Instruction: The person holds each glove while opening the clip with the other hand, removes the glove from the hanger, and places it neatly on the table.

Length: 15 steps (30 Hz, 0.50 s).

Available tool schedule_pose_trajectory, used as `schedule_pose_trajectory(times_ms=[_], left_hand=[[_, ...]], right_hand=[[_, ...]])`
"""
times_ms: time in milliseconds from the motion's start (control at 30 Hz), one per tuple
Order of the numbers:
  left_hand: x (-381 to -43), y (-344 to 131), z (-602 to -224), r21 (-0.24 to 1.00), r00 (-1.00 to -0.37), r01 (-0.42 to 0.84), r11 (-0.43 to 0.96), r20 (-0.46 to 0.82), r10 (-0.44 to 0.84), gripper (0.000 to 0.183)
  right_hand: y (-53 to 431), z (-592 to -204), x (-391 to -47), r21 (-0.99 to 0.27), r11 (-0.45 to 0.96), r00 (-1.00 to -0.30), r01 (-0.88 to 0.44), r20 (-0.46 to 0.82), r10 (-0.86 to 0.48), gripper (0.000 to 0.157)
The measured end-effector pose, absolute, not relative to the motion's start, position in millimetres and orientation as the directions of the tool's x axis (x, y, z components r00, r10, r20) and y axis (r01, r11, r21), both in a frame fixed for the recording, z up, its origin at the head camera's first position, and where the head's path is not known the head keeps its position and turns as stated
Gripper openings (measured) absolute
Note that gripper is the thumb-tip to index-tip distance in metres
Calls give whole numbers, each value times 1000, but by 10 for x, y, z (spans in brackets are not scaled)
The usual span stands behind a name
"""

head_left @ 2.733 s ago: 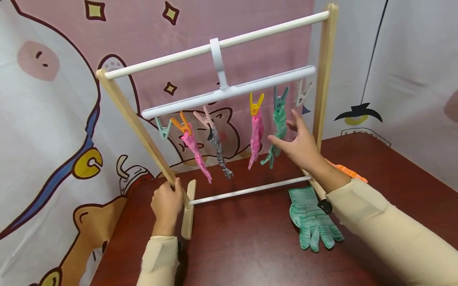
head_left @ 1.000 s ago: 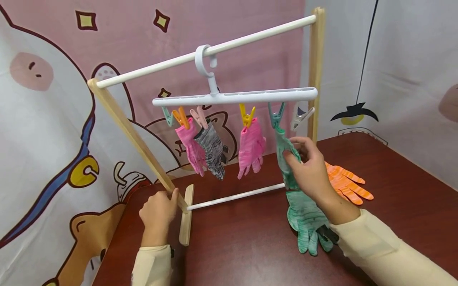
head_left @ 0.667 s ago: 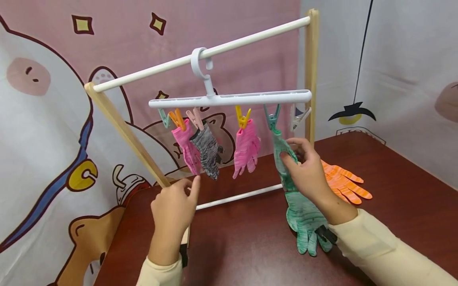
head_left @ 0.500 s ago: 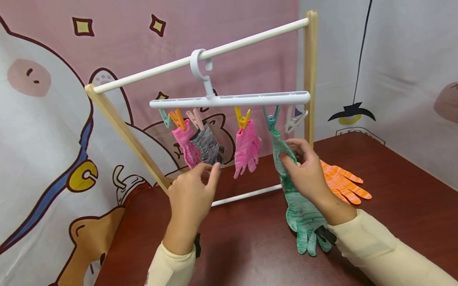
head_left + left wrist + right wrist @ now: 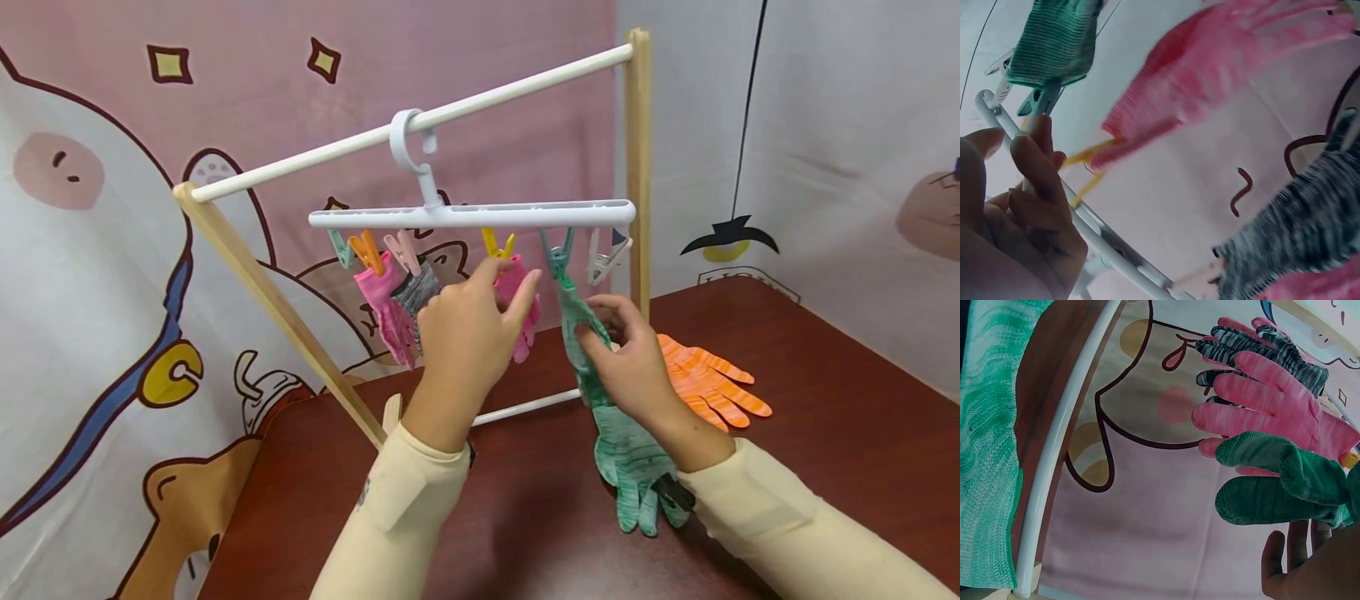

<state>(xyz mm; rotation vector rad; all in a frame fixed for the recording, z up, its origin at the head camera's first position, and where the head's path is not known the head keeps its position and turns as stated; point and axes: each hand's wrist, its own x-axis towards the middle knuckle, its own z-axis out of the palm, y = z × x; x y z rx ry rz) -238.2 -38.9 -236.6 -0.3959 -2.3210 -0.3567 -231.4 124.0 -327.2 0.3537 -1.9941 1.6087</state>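
Observation:
My right hand [image 5: 633, 358] pinches a green knit glove [image 5: 579, 337] between thumb and fingers. That glove hangs by its cuff from a teal clothespin [image 5: 557, 254] on a white hanger [image 5: 525, 217]. My left hand [image 5: 468, 337] is raised in front of the hanging gloves, thumb apart from the fingers, holding nothing. In the left wrist view its fingers are near a yellow clothespin [image 5: 1088, 156] that clips a pink glove [image 5: 1179, 81]. To the left hang a grey-black glove [image 5: 417, 292] on a pale pink clothespin [image 5: 402, 252] and another pink glove on an orange clothespin [image 5: 367, 252].
The hanger hooks over the white top rod [image 5: 517, 93] of a wooden-post rack [image 5: 639, 167]. A mint clothespin [image 5: 342, 248] and a white clothespin [image 5: 604, 260] hang bare. Another green glove [image 5: 633, 467] and an orange glove [image 5: 708, 379] lie on the table [image 5: 300, 500].
My left hand has let go of the rack's left post and moved up and right to the hanging gloves. My right hand has taken hold of the hanging green glove. The hanger has turned.

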Motion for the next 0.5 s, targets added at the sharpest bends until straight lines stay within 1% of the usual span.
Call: schedule_pose_trajectory(times_ms=[67, 133, 367, 500], left_hand=[[-2394, -313, -2322, 144, -713, 365, 920, 679, 177, 51], [-2410, -246, -2289, 136, -733, 348, 928, 656, 179, 51], [-2469, -103, -2238, 67, -724, 352, 933, 652, 226, 50], [-2525, -58, -2218, 46, -735, 332, 942, 638, 229, 51]], right_hand=[[1233, -3265, -2303, -810, 264, -812, -524, 569, 131, 30], [1232, -3264, -2300, -808, 274, -813, -521, 568, 131, 30], [1238, -3273, -2302, -815, 278, -819, -509, 558, 135, 30], [1265, -3334, -2337, -810, 292, -817, -509, 561, 135, 30]])
